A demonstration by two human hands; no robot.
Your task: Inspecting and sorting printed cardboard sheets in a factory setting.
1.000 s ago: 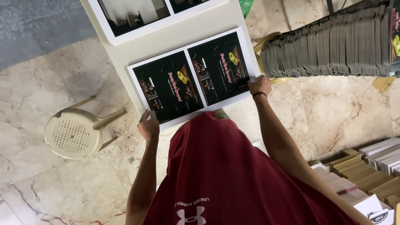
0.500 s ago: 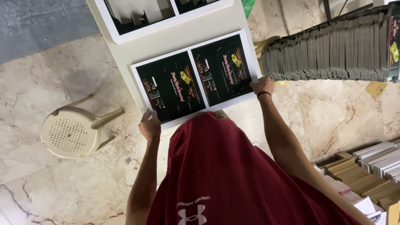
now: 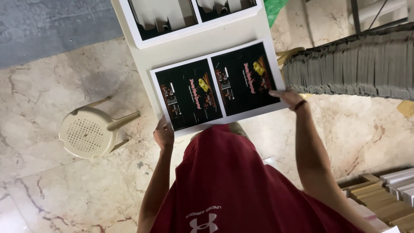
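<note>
Pale narrow table point(image 3: 202, 45) — two printed sheets point(image 3: 217, 88) point(image 3: 189, 15) flat on it

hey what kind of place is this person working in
Probably a print shop or packaging workshop. Both hands, left hand and right hand, hold a printed sheet over a white table, beside a long stack of flat cardboard.

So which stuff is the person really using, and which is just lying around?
In use:
left hand
right hand
black printed sheet they hold
white table

Just lying about:
plastic stool
other printed sheet
row of stacked paper
boxes
</note>
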